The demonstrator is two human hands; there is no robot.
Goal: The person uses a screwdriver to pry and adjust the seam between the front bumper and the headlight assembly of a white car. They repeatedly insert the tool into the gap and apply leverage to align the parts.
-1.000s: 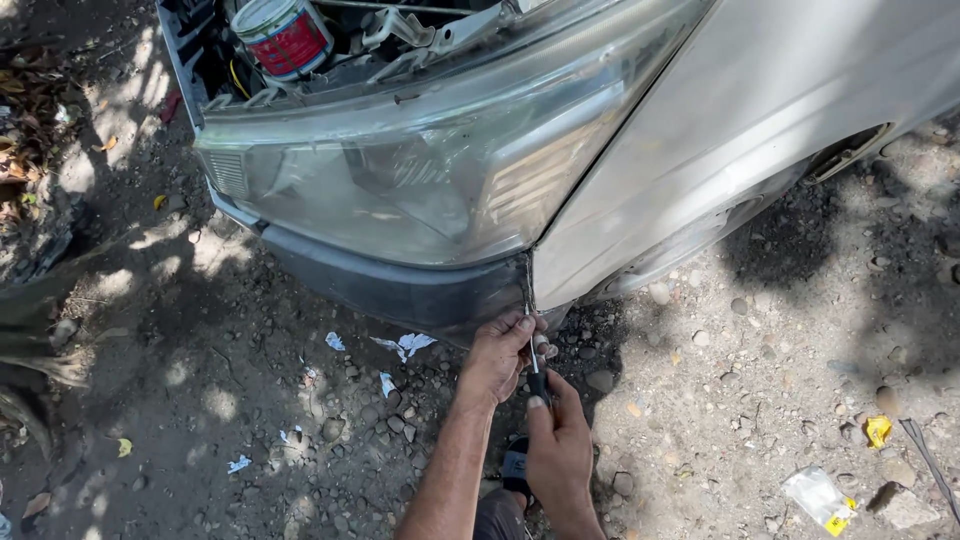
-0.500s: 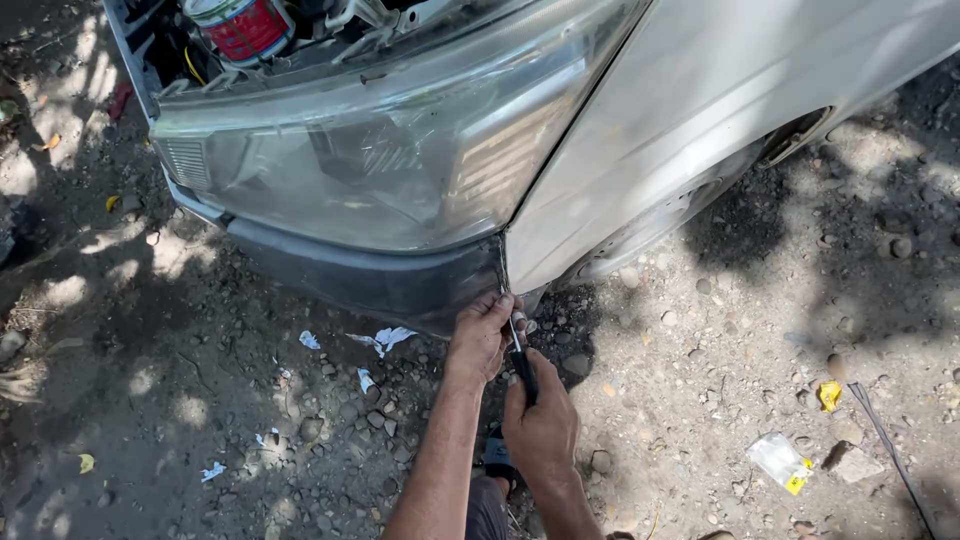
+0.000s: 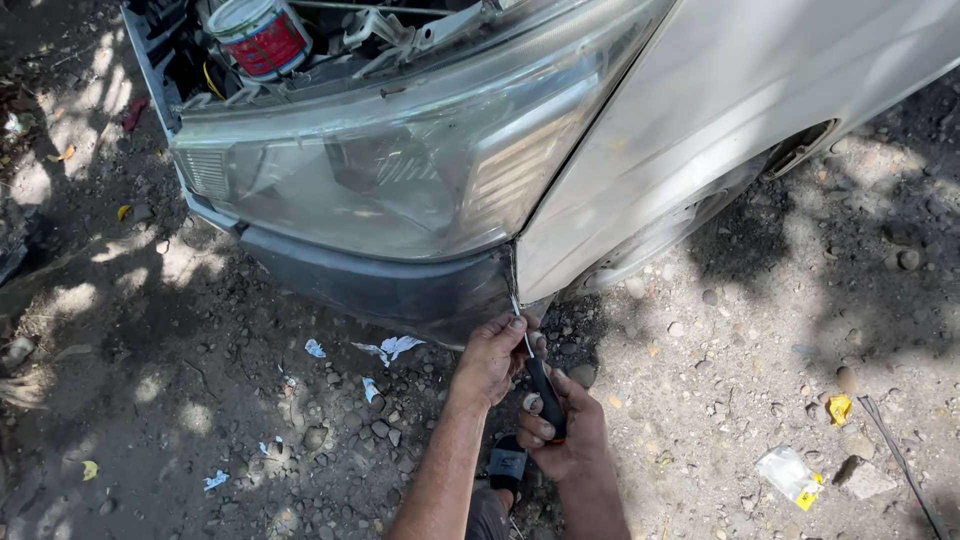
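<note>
You look down from your head camera at the front corner of a car, and your two hands are low in the middle of the frame.

Your right hand is wrapped tight around the dark handle of a screwdriver. You hold it down low on the handle so you can turn it and push it up. Its thin metal tip points up toward the seam where the dark bumper meets the pale fender. The very tip is too small to see well, so you cannot tell just what it touches.

Your left hand sits just above, right under the bumper's corner. Its fingers curl in, and the thumb and a fingertip rest against the shaft. This looks like a way to keep the tip steady and in the right spot. Whether that grip really pinches the shaft, the picture does not show.

The big clear headlight fills the upper middle of the frame, right above the bumper. In the upper left, a red and white cap shows in the open engine space.

The ground is dirt and small stones. White paper scraps lie left of your hands. A clear wrapper with a bit of yellow lies at the lower right.
</note>
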